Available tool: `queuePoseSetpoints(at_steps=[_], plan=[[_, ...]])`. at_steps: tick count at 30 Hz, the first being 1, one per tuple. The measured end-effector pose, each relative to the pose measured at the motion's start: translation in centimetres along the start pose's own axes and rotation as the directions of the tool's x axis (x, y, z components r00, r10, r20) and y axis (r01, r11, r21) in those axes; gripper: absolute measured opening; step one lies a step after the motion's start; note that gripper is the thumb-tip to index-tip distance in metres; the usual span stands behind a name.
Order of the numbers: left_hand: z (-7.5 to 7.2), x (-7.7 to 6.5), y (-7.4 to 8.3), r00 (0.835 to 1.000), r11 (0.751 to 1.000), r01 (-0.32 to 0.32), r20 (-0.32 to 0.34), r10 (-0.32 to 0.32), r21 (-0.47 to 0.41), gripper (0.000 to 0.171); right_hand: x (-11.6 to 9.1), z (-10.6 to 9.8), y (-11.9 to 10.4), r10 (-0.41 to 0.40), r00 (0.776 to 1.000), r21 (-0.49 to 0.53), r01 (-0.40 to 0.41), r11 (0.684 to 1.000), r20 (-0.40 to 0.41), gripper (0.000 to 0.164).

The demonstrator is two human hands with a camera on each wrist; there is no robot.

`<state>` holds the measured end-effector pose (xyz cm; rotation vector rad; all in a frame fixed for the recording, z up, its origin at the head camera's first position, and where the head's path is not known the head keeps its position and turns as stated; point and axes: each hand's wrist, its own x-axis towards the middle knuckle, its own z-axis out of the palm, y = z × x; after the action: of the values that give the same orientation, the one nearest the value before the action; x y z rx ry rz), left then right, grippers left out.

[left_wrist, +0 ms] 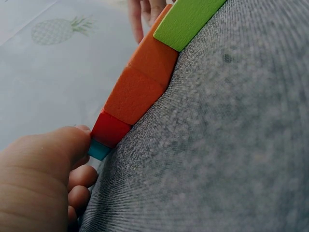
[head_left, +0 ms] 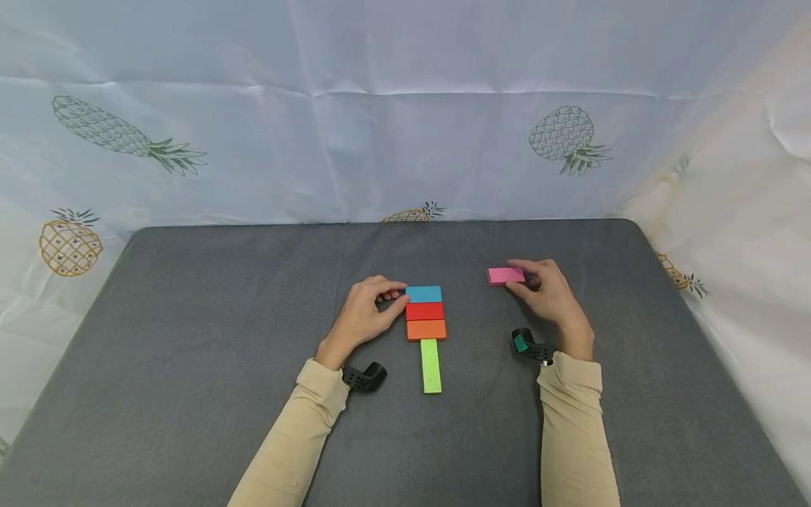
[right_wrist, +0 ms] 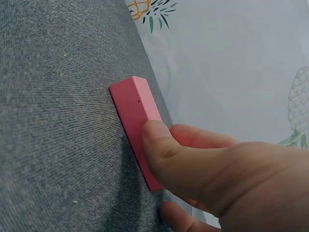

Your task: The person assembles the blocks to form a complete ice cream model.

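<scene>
On the grey cloth, a blue block point(head_left: 423, 294), a red block point(head_left: 424, 311) and an orange block point(head_left: 426, 329) lie flat in a stack, long sides together. A green block point(head_left: 431, 366) extends lengthwise from the orange one towards the person. My left hand point(head_left: 367, 310) pinches the left end of the blue block, thumb on the near corner, index finger on the far one. Off to the right, my right hand point(head_left: 550, 289) holds a pink block point(head_left: 505, 276) between thumb and fingers. Its lower edge lies along the cloth in the right wrist view point(right_wrist: 128, 104).
A dark grey cloth point(head_left: 222, 352) covers the table. Behind it hangs a pale sheet point(head_left: 380, 155) printed with pineapples, which also runs along the right side. Each wrist carries a black strap camera mount, the left one point(head_left: 365, 378) close to the cloth.
</scene>
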<state>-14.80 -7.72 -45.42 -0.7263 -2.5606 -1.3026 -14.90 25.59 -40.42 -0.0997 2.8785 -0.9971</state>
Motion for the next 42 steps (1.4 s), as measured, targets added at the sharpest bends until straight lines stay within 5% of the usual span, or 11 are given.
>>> queuePoseSetpoints(at_steps=[42], plan=[[0.04, -0.02, -0.09, 1.0, 1.0, -0.01, -0.004, 0.01, 0.004, 0.019, 0.42, 0.7, -0.41, -0.024, 0.999, -0.05, 0.022, 0.999, -0.037, 0.039]])
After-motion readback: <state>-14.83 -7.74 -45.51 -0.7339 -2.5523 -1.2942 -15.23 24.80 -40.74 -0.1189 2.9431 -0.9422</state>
